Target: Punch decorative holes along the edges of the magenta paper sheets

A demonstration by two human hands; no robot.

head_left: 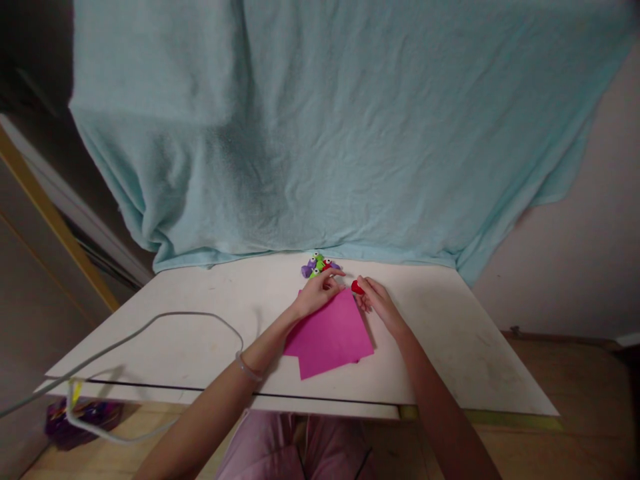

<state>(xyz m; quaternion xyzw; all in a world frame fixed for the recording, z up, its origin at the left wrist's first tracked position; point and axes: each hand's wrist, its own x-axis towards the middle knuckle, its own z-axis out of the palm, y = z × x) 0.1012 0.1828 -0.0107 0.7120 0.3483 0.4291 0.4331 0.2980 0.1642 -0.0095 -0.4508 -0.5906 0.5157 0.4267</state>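
We reach both forearms out from the near edge of the white surface, each arm bare and stretched forward, converging over the pink paper. A clear band circles our left wrist. The pink paper lies flat near the middle of the surface, a second sheet peeking out beneath its near edge. Our left hand rests palm down on the paper's far corner, fingers curled inward; whether its grip is pinching anything we cannot tell, since the fingertips are tucked out of sight. Our right hand sits just beside that corner, its grip pinching a small red piece, mostly covered by the fingers. Just beyond the paper sits a cluster of little paper figures, purple, green and red, too small to make out clearly. Behind them hangs a pale blue blanket.
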